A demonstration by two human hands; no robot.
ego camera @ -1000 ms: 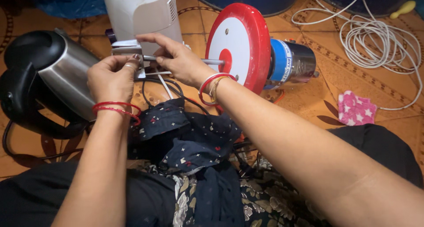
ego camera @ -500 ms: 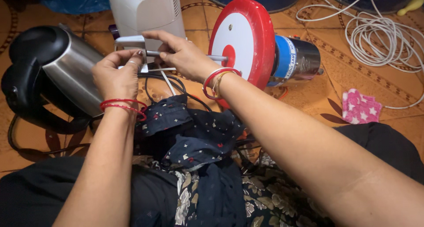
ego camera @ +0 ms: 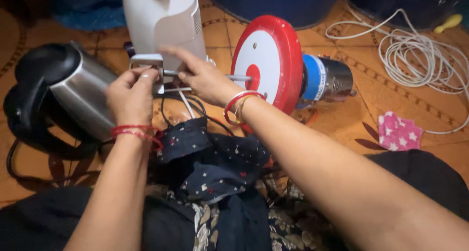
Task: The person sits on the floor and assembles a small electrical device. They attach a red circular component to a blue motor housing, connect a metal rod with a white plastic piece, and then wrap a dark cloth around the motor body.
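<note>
- Against the frame half a second back, I see both hands in much the same spot, just in front of the white appliance point(ego camera: 163, 21).
- My left hand point(ego camera: 131, 95) pinches the small metal bracket point(ego camera: 145, 61).
- My right hand point(ego camera: 205, 77) grips the thin rod point(ego camera: 239, 78); its forefinger is straight.
- The kettle point(ego camera: 73, 92) lies tipped, left of the appliance; I cannot tell its contents.

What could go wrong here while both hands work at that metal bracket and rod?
1. The left hand pinches a small metal bracket; its grip looks shallow and might slip.
2. The thin rod under the right hand may bend.
3. The black cable below could snag a wrist.
</note>
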